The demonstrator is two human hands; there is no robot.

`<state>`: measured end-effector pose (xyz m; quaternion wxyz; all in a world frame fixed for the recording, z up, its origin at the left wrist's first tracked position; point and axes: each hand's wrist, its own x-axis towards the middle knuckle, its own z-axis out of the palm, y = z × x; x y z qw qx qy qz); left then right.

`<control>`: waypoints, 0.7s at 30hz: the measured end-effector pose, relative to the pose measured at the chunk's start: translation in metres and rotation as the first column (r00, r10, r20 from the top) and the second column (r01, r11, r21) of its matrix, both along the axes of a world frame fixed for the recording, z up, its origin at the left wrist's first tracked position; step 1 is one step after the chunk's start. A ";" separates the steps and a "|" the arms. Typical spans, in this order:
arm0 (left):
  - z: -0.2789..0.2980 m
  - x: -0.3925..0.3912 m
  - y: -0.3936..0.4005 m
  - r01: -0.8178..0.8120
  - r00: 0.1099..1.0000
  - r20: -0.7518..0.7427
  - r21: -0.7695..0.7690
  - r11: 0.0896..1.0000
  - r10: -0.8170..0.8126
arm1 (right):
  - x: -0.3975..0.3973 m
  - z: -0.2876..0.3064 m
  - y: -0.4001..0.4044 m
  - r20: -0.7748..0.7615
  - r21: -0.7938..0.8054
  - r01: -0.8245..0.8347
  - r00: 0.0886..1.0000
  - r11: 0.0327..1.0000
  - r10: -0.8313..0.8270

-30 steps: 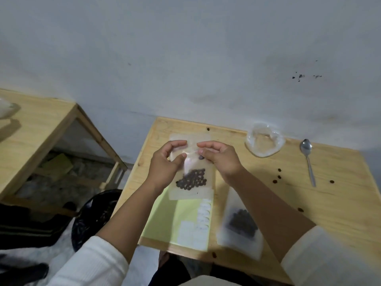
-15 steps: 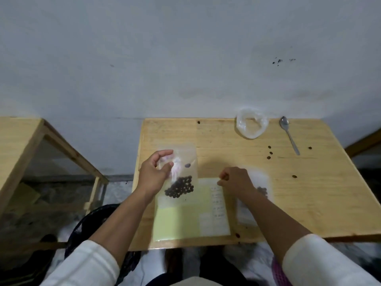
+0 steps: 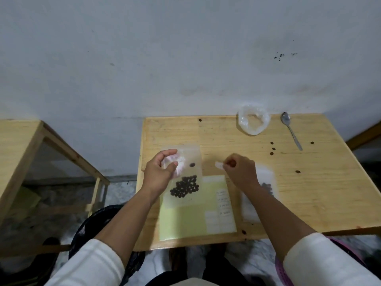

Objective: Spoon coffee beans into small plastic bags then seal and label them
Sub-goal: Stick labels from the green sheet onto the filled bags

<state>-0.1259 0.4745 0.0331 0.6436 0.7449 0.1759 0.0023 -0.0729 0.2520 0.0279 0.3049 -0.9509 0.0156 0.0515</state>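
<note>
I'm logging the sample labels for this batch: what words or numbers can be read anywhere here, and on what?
Sticker sheet: four small white labels with faint handwriting, too small and blurred to read.
Label pinched in the right hand: no legible text.
Bag of beans held by the left hand: no visible print.
Nothing else carries writing.
</note>
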 end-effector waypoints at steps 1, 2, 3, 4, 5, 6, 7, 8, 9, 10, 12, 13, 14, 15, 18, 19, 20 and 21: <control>0.002 0.001 0.001 -0.001 1.000 0.004 0.001 1.000 0.001 | 0.003 0.013 0.005 0.049 0.076 0.014 0.999 0.997 -0.018; 0.004 0.002 0.001 -0.002 1.000 0.007 0.002 1.000 0.002 | 0.005 0.028 0.012 0.063 0.152 -0.005 0.998 0.988 -0.004; 0.007 0.003 0.001 -0.001 1.000 0.012 0.002 1.000 0.001 | 0.005 0.042 0.022 0.055 0.214 -0.053 0.998 0.975 0.042; 0.009 0.005 0.001 0.002 1.000 0.018 0.002 1.000 -0.002 | 0.005 0.053 0.032 0.048 0.247 -0.111 0.994 0.962 0.102; 0.012 0.007 0.000 0.007 0.999 0.032 0.003 1.000 -0.008 | 0.003 0.063 0.043 0.048 0.271 -0.157 0.988 0.950 0.150; 0.015 0.008 -0.001 0.013 0.999 0.049 0.002 1.000 -0.013 | 0.003 0.069 0.052 0.050 0.296 -0.178 0.984 0.939 0.171; 0.018 0.010 -0.002 0.020 0.998 0.066 0.001 1.000 -0.020 | 0.003 0.075 0.061 0.050 0.326 -0.182 0.983 0.928 0.175; 0.021 0.012 -0.003 0.026 0.997 0.079 0.000 1.000 -0.026 | 0.003 0.078 0.068 0.055 0.345 -0.182 0.983 0.921 0.173; 0.024 0.013 -0.004 0.033 0.996 0.086 0.000 0.999 -0.033 | 0.005 0.080 0.073 0.064 0.351 -0.185 0.983 0.918 0.174; 0.028 0.014 -0.004 0.040 0.995 0.093 0.005 0.999 -0.040 | 0.006 0.081 0.076 0.072 0.341 -0.194 0.981 0.920 0.180; 0.033 0.015 -0.003 0.057 0.992 0.114 0.016 0.998 -0.058 | 0.010 0.082 0.079 0.087 0.310 -0.216 0.976 0.926 0.199; 0.035 0.016 -0.002 0.063 0.990 0.126 0.021 0.998 -0.065 | 0.011 0.082 0.080 0.098 0.292 -0.226 0.974 0.929 0.206; 0.036 0.016 -0.001 0.066 0.988 0.135 0.023 0.998 -0.068 | 0.011 0.082 0.081 0.112 0.275 -0.234 0.971 0.933 0.211; 0.037 0.017 -0.001 0.066 0.987 0.144 0.020 0.998 -0.068 | 0.012 0.082 0.082 0.128 0.261 -0.240 0.969 0.935 0.213; 0.040 0.018 -0.001 0.037 0.985 0.169 -0.002 0.999 -0.036 | 0.012 0.082 0.086 0.172 0.222 -0.250 0.961 0.942 0.215; 0.041 0.019 -0.002 0.019 0.984 0.180 -0.013 1.000 -0.016 | 0.012 0.082 0.088 0.183 0.211 -0.257 0.958 0.943 0.220; 0.043 0.019 -0.002 0.002 0.982 0.188 -0.030 1.000 0.004 | 0.012 0.082 0.089 0.197 0.198 -0.268 0.953 0.943 0.230; 0.044 0.019 -0.002 -0.012 0.980 0.196 -0.045 0.999 0.021 | 0.013 0.083 0.091 0.211 0.184 -0.281 0.947 0.942 0.241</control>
